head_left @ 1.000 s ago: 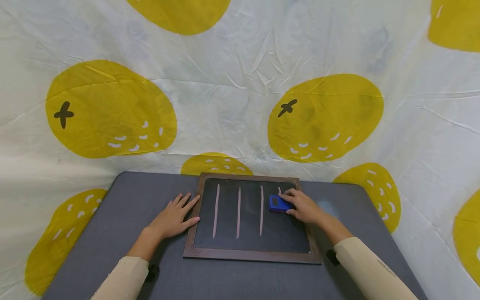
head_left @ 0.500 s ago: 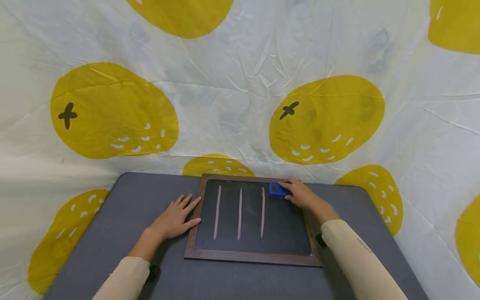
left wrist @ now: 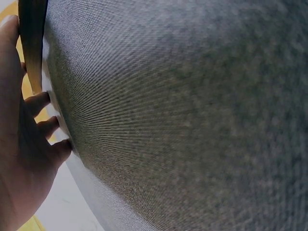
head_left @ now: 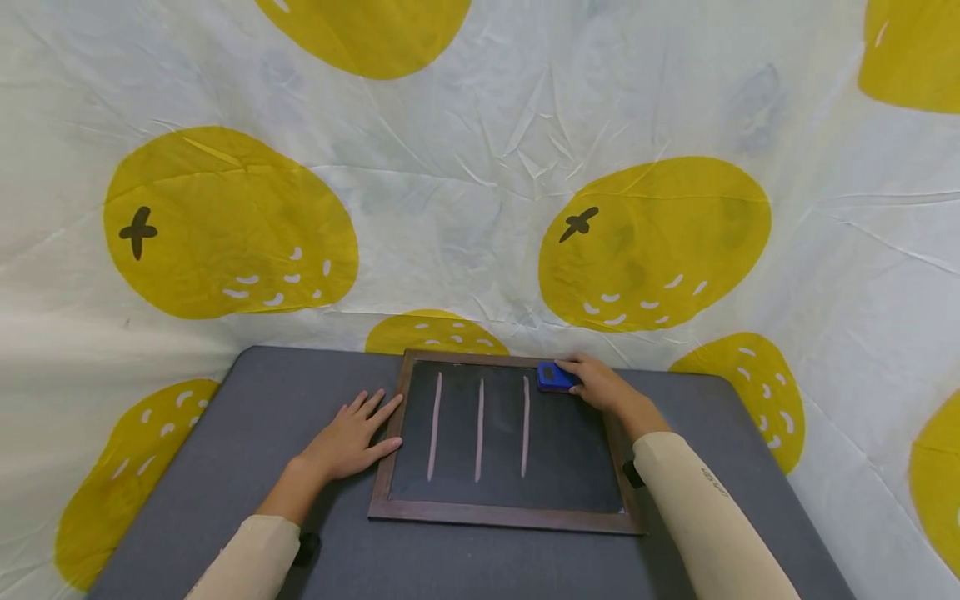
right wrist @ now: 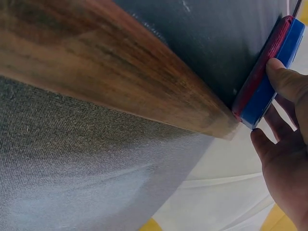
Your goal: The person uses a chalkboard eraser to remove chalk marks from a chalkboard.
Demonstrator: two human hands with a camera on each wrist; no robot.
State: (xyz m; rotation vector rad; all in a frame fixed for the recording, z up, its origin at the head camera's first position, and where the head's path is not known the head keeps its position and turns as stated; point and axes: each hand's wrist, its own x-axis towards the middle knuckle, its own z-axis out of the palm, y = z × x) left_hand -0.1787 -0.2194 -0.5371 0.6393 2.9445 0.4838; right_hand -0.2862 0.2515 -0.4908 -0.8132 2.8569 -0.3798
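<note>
A small chalkboard [head_left: 573, 458] with a brown wooden frame lies on the table, bearing three upright pinkish chalk lines [head_left: 480, 429]. My right hand [head_left: 600, 387] grips a blue chalkboard eraser [head_left: 553, 377] near the board's top edge, right of the last line. In the right wrist view, the eraser's red felt [right wrist: 262, 67] meets the dark surface and the thumb lies along its side. My left hand [head_left: 348, 437] is spread flat beside the board, thumb and fingertips touching the left frame edge. The left wrist view shows that hand [left wrist: 24, 144] against the wooden frame [left wrist: 32, 48].
The dark grey table [head_left: 480, 567] extends around the board on all sides. Behind it hangs a white cloth [head_left: 450, 225] printed with large yellow fruit shapes, reaching down past the table's far edge.
My right hand has slid the eraser up to the board's top edge. The short chalk stub above the eraser a second ago is no longer visible. The left hand stays in place.
</note>
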